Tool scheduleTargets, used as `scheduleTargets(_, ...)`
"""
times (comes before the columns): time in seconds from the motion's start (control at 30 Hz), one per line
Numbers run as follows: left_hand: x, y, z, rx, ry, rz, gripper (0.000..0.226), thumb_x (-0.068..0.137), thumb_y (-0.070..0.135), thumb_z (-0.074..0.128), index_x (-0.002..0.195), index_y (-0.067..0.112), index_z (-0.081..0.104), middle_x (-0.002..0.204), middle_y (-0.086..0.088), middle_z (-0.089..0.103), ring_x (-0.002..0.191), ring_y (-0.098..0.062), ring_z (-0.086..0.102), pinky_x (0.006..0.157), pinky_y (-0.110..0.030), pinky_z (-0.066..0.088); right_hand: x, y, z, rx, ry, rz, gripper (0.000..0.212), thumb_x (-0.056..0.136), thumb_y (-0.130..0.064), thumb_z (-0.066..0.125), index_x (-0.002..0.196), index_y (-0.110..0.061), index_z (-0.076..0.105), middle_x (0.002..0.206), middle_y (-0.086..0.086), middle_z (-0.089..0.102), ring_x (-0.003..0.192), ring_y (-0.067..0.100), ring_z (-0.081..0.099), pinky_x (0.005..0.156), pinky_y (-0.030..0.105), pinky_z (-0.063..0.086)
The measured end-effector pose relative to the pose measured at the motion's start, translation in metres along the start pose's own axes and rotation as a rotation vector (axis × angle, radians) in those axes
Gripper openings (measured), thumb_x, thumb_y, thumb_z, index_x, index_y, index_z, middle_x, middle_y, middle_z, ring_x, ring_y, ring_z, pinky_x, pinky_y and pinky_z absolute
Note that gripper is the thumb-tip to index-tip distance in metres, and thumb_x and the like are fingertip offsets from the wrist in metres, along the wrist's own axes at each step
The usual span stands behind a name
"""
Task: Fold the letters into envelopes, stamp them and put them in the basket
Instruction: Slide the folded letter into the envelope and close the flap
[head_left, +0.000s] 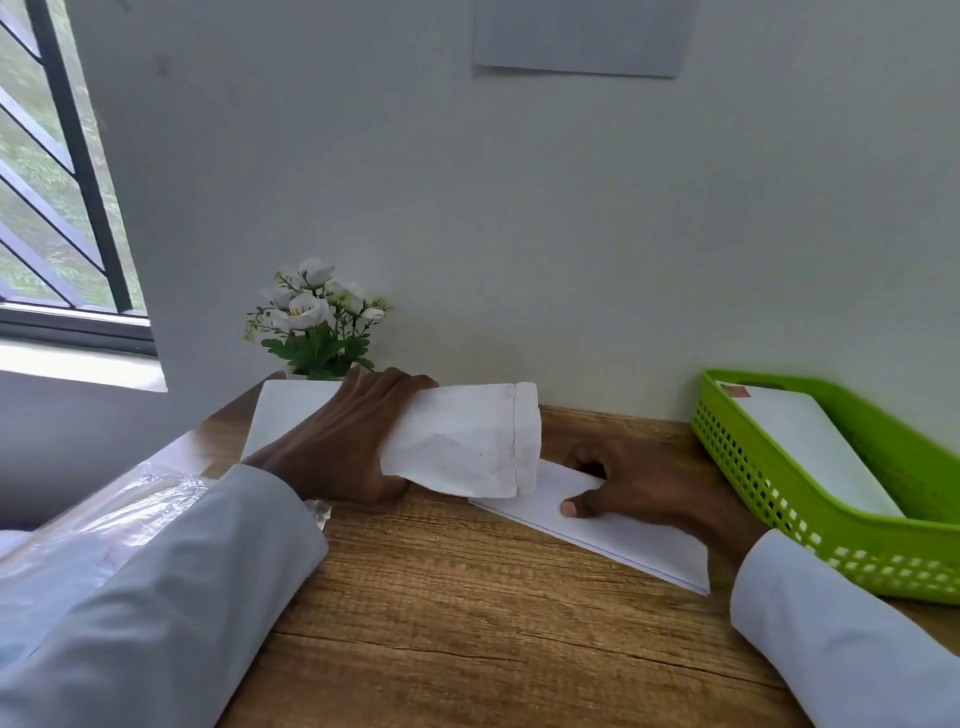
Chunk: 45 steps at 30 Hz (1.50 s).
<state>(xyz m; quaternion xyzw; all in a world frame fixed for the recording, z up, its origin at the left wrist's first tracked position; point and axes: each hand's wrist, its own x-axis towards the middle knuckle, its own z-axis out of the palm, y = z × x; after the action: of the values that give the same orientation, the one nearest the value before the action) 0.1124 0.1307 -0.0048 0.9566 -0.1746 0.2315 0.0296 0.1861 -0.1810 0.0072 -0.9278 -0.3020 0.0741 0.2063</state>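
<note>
White sleeves at lower left and lower right of frame, nearest the lens, reaching over a wood-grain desk. Crinkled clear plastic wrap under the left forearm at left of frame, contents not readable.

Left hand at centre frame, fingers curled round the closed end of a white envelope. Held raised off the desk, mouth and folded-back flap turned toward frame right, bulged a little: probably kept open that way to receive the letter. Behind that hand, a flat white sheet, likely more letters waiting.

Right hand right of centre, thumb pressed on top of a folded letter, other fingers curled at its far edge: a pinching grip, with the letter lying on the desk. Near end of the letter tucked just under the envelope's mouth, apparently lined up for sliding in. Judged step: insertion about to begin, stamping not yet done for this one.

Green perforated basket at right edge of frame, just beside the right wrist, close for dropping in. Inside it a white envelope with a reddish stamp at its far corner, so at least one piece looks finished.

Small pot of white artificial flowers against the wall above the left hand; window with dark bars at upper left; grey sheet on wall at top.
</note>
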Motion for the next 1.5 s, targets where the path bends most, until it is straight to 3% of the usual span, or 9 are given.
scheduleTargets(0.33, -0.002, -0.007, 0.004, 0.069, 0.031, -0.052, 0.100, 0.060, 0.056, 0.073, 0.142, 0.019, 0.029, 0.131, -0.002, 0.040, 0.117, -0.018, 0.035, 0.107, -0.037, 0.028, -0.020, 0.014, -0.065, 0.460, 0.154, 0.056, 0.013, 0.081, -0.014, 0.077, 0.094, -0.016, 0.077, 0.083, 0.001, 0.078, 0.065, 0.008, 0.071, 0.053, 0.017, 0.051)
scheduleTargets(0.47, -0.002, -0.003, 0.005, 0.033, 0.041, -0.026, 0.100, 0.060, 0.056, 0.074, 0.141, 0.020, 0.028, 0.130, -0.001, 0.039, 0.115, -0.017, 0.035, 0.107, -0.038, 0.030, -0.019, 0.007, -0.057, 0.427, 0.065, 0.044, 0.019, 0.082, -0.014, 0.076, 0.101, -0.013, 0.077, 0.089, 0.003, 0.079, 0.075, 0.015, 0.073, 0.062, 0.022, 0.056)
scheduleTargets(0.6, 0.004, 0.012, 0.005, 0.047, 0.062, 0.054, 0.099, 0.060, 0.060, 0.067, 0.141, 0.021, 0.026, 0.131, 0.000, 0.040, 0.120, -0.016, 0.034, 0.113, -0.055, 0.028, -0.014, -0.003, -0.043, 0.401, -0.002, 0.023, 0.022, 0.081, -0.014, 0.077, 0.103, -0.012, 0.077, 0.096, 0.006, 0.078, 0.090, 0.027, 0.073, 0.075, 0.033, 0.057)
scheduleTargets(0.83, 0.015, 0.039, 0.012, 0.157, 0.022, 0.191, 0.099, 0.063, 0.061, 0.062, 0.144, 0.020, 0.025, 0.136, -0.002, 0.044, 0.130, -0.021, 0.040, 0.119, -0.058, 0.012, -0.007, -0.025, -0.024, 0.235, 0.057, -0.052, 0.066, 0.082, -0.014, 0.074, 0.143, -0.017, 0.048, 0.136, -0.003, 0.059, 0.116, 0.008, 0.058, 0.091, 0.020, 0.045)
scheduleTargets(0.93, 0.013, 0.035, 0.011, 0.169, 0.034, 0.176, 0.100, 0.062, 0.061, 0.065, 0.144, 0.020, 0.024, 0.136, -0.003, 0.045, 0.129, -0.022, 0.042, 0.119, -0.056, 0.010, -0.011, -0.020, -0.038, 0.196, 0.005, -0.028, 0.081, 0.079, -0.021, 0.079, 0.148, -0.018, 0.037, 0.112, -0.007, 0.070, 0.097, 0.001, 0.063, 0.077, 0.014, 0.045)
scheduleTargets(1.07, 0.010, 0.027, 0.007, 0.157, 0.071, 0.149, 0.100, 0.060, 0.063, 0.062, 0.142, 0.019, 0.025, 0.134, -0.005, 0.047, 0.126, -0.025, 0.046, 0.116, -0.057, 0.015, -0.025, 0.001, -0.066, 0.153, -0.123, -0.005, 0.038, 0.076, -0.028, 0.083, 0.111, -0.015, 0.072, 0.088, 0.000, 0.078, 0.085, 0.018, 0.073, 0.073, 0.035, 0.055)
scheduleTargets(1.17, 0.010, 0.029, 0.007, 0.151, 0.074, 0.145, 0.101, 0.060, 0.062, 0.062, 0.143, 0.020, 0.025, 0.134, -0.003, 0.046, 0.126, -0.023, 0.044, 0.116, -0.056, 0.014, -0.026, 0.009, -0.067, 0.192, -0.143, 0.010, 0.016, 0.079, -0.023, 0.081, 0.087, -0.010, 0.077, 0.066, -0.003, 0.073, 0.066, 0.012, 0.067, 0.060, 0.030, 0.049)
scheduleTargets(1.37, 0.015, 0.040, 0.008, 0.124, 0.064, 0.169, 0.103, 0.060, 0.063, 0.063, 0.145, 0.021, 0.022, 0.136, -0.001, 0.043, 0.128, -0.020, 0.039, 0.118, -0.052, 0.009, -0.012, -0.004, -0.047, 0.319, 0.056, -0.054, 0.012, 0.080, -0.015, 0.078, 0.090, -0.009, 0.078, 0.083, 0.011, 0.077, 0.070, 0.012, 0.067, 0.066, 0.032, 0.052)
scheduleTargets(1.5, 0.013, 0.038, 0.006, 0.124, 0.090, 0.161, 0.104, 0.058, 0.062, 0.065, 0.144, 0.019, 0.026, 0.134, -0.001, 0.044, 0.124, -0.018, 0.037, 0.116, -0.053, 0.013, -0.020, 0.000, -0.059, 0.347, -0.013, -0.028, 0.022, 0.077, -0.025, 0.081, 0.096, -0.013, 0.076, 0.087, 0.008, 0.078, 0.075, 0.016, 0.070, 0.064, 0.030, 0.055)
